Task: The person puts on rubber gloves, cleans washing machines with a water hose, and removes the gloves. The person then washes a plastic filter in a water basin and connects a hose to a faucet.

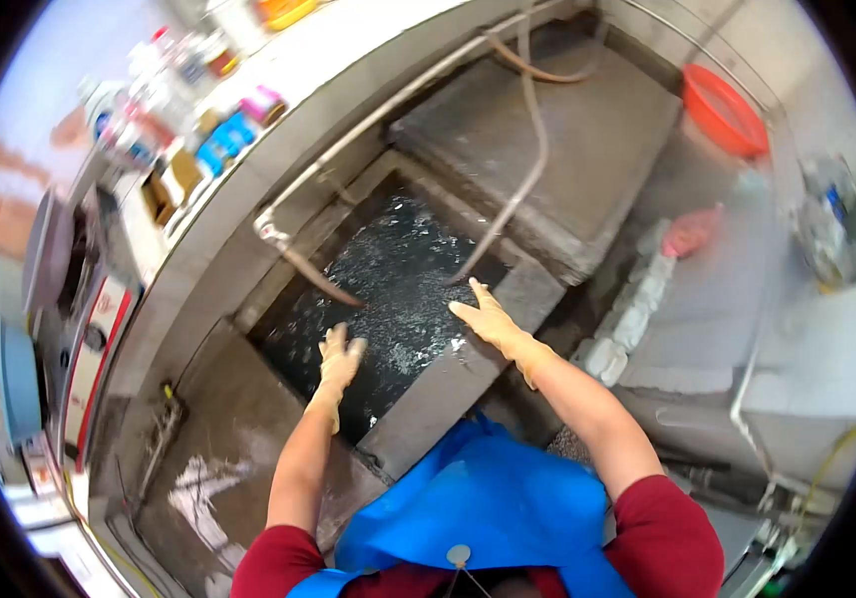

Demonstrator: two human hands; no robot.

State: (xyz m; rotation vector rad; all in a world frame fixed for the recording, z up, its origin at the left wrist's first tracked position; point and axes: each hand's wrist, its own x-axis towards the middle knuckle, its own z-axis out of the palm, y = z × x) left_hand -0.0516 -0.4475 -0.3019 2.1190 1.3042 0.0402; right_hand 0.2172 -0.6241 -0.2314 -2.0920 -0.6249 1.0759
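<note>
Dark, rippling water fills a sunken concrete basin in front of me. My left hand, in a pale yellow rubber glove, hovers over the water near the left side with its fingers apart; it is slightly blurred. My right hand, gloved alike, is above the basin's right rim, thumb and fingers apart. Neither hand holds anything. A hose hangs down into the water just beyond my right hand. From the left, a pipe end reaches over the surface. Below the surface nothing can be made out.
A raised concrete slab lies beyond the basin. At the right are a red-orange plastic basin, a pink bag and a row of white blocks. Bottles crowd the left counter, near a stove. My blue apron touches the near rim.
</note>
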